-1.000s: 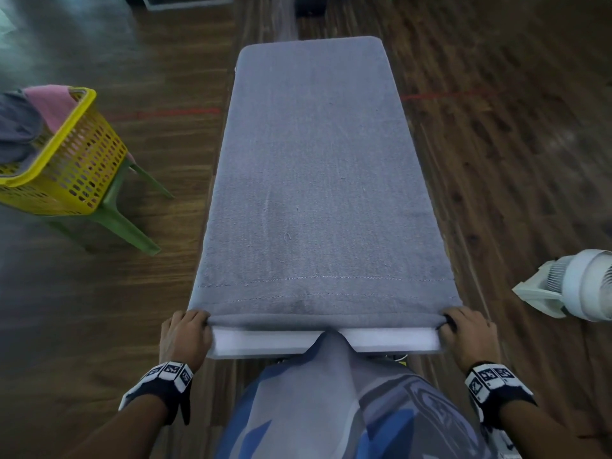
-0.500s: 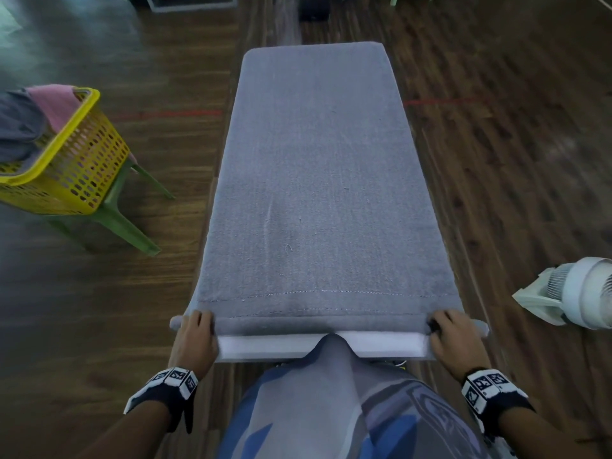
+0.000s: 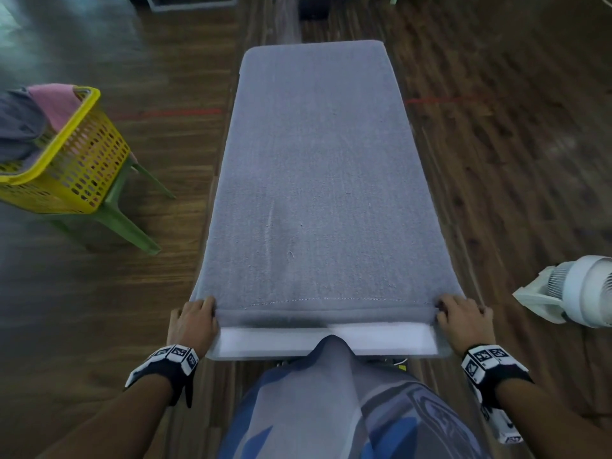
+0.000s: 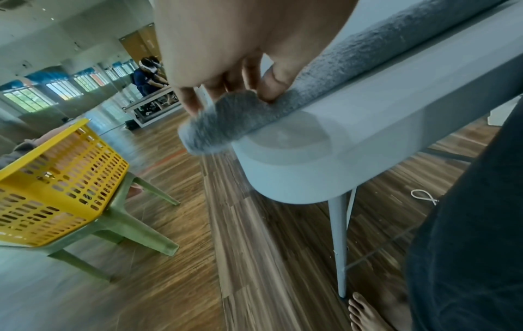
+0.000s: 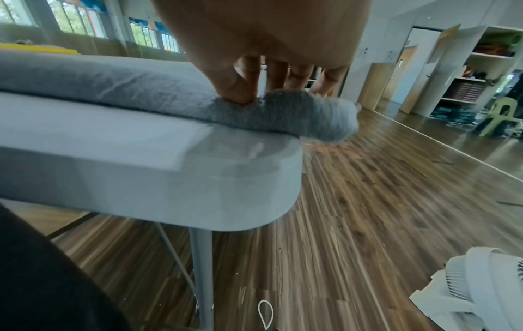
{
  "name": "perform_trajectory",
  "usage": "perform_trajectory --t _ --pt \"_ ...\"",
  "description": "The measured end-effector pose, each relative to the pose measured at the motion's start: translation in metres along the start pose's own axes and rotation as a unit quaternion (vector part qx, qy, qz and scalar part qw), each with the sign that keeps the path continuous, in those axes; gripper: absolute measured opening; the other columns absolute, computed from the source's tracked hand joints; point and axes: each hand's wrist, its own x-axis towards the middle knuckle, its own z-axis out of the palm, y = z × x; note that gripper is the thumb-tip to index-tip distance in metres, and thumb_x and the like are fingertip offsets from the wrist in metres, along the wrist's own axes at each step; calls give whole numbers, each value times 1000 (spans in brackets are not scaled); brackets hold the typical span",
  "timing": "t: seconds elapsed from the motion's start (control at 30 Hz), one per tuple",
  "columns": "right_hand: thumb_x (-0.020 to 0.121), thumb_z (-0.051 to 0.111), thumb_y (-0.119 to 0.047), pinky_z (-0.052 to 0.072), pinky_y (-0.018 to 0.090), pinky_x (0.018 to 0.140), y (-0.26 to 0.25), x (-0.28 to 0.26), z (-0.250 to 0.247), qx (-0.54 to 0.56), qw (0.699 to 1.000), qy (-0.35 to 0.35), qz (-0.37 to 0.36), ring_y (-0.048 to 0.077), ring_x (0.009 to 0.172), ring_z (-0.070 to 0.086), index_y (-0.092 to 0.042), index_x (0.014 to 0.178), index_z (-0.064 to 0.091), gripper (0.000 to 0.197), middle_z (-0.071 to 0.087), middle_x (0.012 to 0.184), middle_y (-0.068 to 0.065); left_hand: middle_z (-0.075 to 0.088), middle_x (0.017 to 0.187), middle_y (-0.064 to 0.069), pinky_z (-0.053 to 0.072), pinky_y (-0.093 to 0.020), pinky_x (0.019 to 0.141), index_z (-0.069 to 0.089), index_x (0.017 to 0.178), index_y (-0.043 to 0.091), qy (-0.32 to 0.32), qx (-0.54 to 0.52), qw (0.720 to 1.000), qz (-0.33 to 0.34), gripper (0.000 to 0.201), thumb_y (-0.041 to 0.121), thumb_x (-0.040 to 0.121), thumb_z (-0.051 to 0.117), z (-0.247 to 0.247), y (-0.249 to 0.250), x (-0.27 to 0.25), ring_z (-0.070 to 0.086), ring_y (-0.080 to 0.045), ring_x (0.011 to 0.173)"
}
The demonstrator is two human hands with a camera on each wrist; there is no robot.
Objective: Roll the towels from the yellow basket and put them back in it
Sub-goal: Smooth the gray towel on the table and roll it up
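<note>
A grey towel (image 3: 318,180) lies spread along the white table (image 3: 324,339), its near hem turned over into a thin roll (image 3: 324,316). My left hand (image 3: 193,321) grips the roll's left end (image 4: 215,125), thumb and fingers curled round it. At the other end (image 5: 319,116), my right hand (image 3: 462,321) pinches the roll the same way. Both ends stick out past the table's corners. The yellow basket (image 3: 71,160) stands to the left on a green stool (image 3: 126,220), with a pink towel (image 3: 54,101) and a grey towel (image 3: 16,127) in it.
A white fan (image 3: 569,289) sits on the wooden floor just right of my right hand. The table's legs (image 4: 339,241) and my bare foot (image 4: 365,313) are below the near edge. Another person (image 4: 147,78) works at a far table.
Both hands have turned the towel's near hem over and pushed it a little away from me, baring more of the white table edge.
</note>
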Motion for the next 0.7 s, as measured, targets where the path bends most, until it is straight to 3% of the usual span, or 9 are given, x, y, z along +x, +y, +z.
perform_trajectory --t 0.07,0.17,0.23,0.3,0.37,0.47,0.57,0.63,0.7 --pt "71 69 -10 37 48 75 -2 -1 2 21 999 42 7 35 81 56 -13 84 63 15 59 83 11 54 82 -10 41 -47 71 54 85 14 41 14 999 0 22 10 68 68 3 2 0 52 -32 76" --pt "76 52 -21 42 42 66 -3 -9 9 95 993 52 -50 33 71 54 -10 78 57 13 55 76 10 51 77 -8 47 -47 61 52 80 12 65 -31 996 54 30 -3 61 69 10 1 -3 47 -28 68" --pt "70 60 -20 45 38 62 0 -17 14 109 991 32 -75 31 71 56 -9 82 58 16 57 79 9 53 79 -8 49 -44 61 55 82 10 66 -55 994 72 35 -8 58 72 14 2 -6 49 -28 67" --pt "58 77 -4 49 39 62 3 -21 16 97 992 29 -78 33 76 60 -8 90 63 35 63 86 10 59 86 -11 50 -45 67 60 87 7 71 -75 993 61 35 -10 60 73 18 1 -7 55 -31 72" --pt "54 81 6 51 40 66 4 -18 12 109 989 43 -85 33 78 63 -7 91 67 41 67 87 11 63 94 -13 50 -47 74 66 93 4 79 -110 990 46 32 -10 65 71 16 -1 -5 58 -34 83" --pt "56 78 7 51 42 70 5 -8 8 108 989 53 -84 33 76 65 -8 86 69 35 68 84 10 67 91 -13 49 -46 79 69 93 3 69 -124 989 30 23 -6 71 69 13 -4 2 60 -35 88" --pt "70 68 -12 40 41 81 2 2 1 45 998 18 -32 26 80 64 -21 85 71 18 69 82 0 67 82 -8 46 -43 76 68 87 10 41 -67 996 49 11 11 79 61 8 -2 7 60 -33 83" --pt "80 61 -23 31 38 85 0 7 -3 6 999 -31 -11 17 88 63 -31 92 69 16 70 88 -8 66 90 -2 42 -42 82 64 95 18 -2 -33 999 43 14 21 88 53 5 1 9 59 -27 92" --pt "85 57 -24 31 39 89 4 12 -3 18 999 -35 -5 16 93 63 -31 100 63 18 68 96 -10 63 96 1 39 -41 84 57 101 22 -7 -24 999 26 13 24 91 50 3 3 13 57 -24 95"
